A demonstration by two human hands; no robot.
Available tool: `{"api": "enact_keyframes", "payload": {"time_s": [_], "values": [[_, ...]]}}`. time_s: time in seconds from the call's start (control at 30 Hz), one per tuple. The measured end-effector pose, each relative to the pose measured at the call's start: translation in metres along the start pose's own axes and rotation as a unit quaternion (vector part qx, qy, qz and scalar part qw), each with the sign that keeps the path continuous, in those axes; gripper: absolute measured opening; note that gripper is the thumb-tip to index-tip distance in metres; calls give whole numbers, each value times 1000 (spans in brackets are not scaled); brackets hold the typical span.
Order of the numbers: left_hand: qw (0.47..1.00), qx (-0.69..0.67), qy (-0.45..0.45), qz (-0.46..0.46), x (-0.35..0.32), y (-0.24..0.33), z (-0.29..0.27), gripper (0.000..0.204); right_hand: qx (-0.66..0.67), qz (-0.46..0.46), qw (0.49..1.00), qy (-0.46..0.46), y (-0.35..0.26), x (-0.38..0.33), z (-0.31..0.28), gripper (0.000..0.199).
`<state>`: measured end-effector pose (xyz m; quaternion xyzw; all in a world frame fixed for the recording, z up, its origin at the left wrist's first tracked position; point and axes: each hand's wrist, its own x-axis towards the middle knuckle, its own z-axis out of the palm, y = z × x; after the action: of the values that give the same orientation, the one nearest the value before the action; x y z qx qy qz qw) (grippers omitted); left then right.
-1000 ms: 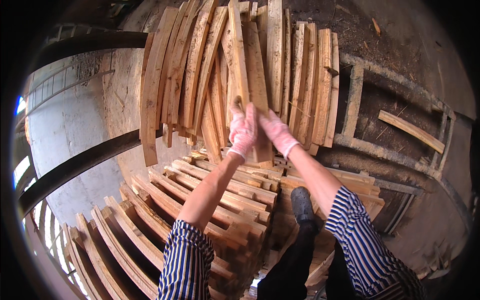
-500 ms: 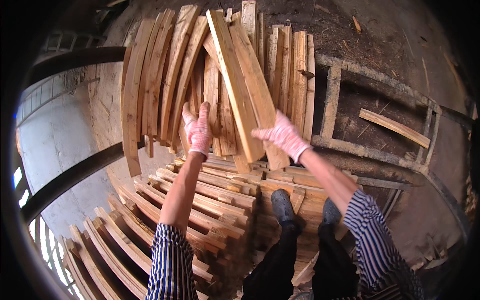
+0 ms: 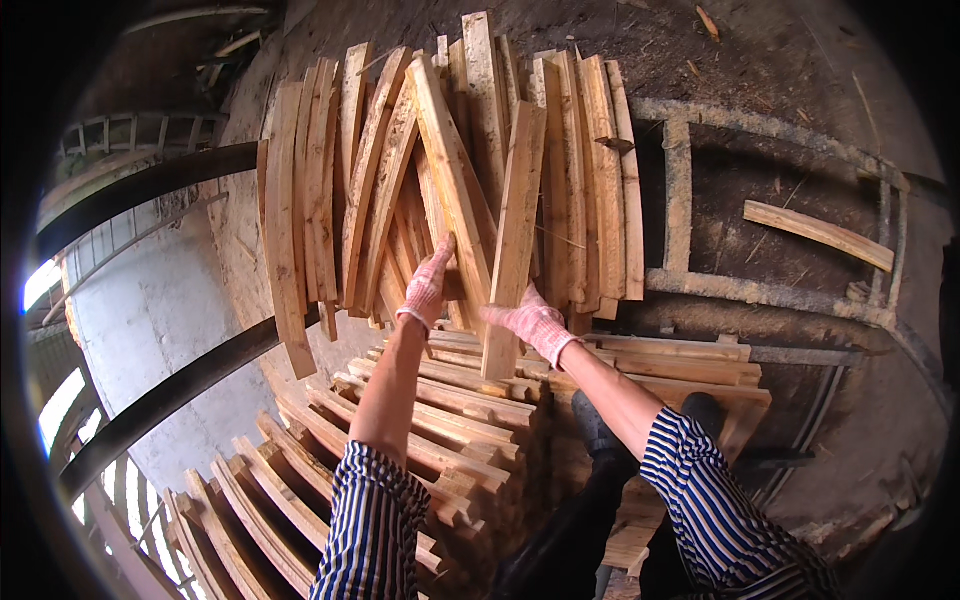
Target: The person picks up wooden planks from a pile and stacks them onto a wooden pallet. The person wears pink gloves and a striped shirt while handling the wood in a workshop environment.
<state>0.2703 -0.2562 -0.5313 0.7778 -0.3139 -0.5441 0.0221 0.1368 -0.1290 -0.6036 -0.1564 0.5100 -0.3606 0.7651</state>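
Note:
My right hand [image 3: 530, 322], in a pink-and-white knit glove, grips the lower part of a wooden plank [image 3: 517, 220], its thumb across the front face. That plank stands nearly lengthwise to me, its lower end jutting past the pile. My left hand [image 3: 427, 287], gloved alike, rests its outstretched fingers against the left edge of a slanting plank [image 3: 450, 160]. The slanting plank's lower end is partly behind the one in my right hand. Both planks lie over a row of similar planks [image 3: 375, 180]; the undersides of my hands are hidden.
Nearer me is a layered stack of wooden pieces [image 3: 440, 405]. Dark curved metal bars [image 3: 170, 400] run at the left over a pale sheet [image 3: 150, 330]. A dusty metal frame [image 3: 679, 200] extends right, with one loose plank [image 3: 815, 234] across it. My feet are below the pile.
My left hand has moved right, up to the slanting plank. The right-hand plank has swung more upright and nearer me with my right hand on it. The whole view has shifted.

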Motion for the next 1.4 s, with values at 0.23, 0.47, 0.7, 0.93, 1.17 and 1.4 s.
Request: {"api": "enact_keyframes", "payload": {"time_s": [0.23,0.47,0.7,0.93,1.17,1.4], "values": [[994,-60,-82,39,-20,18,16,93,93,37,989,-108,-42,-42,-45,111],[954,-226,-194,13,-88,16,45,123,-179,113,977,-9,-120,-138,-36,105],[850,-491,-185,-60,-207,-5,154,52,-389,184,897,100,-214,-249,-64,128],[907,-359,-182,-127,-333,1,118,49,-168,138,974,60,-229,-373,-45,136],[971,187,-80,125,-486,-53,102,76,-109,223,954,169,-221,-466,-35,100],[993,110,-23,39,-626,36,75,73,-42,88,983,157,-242,-560,-29,92]]}}
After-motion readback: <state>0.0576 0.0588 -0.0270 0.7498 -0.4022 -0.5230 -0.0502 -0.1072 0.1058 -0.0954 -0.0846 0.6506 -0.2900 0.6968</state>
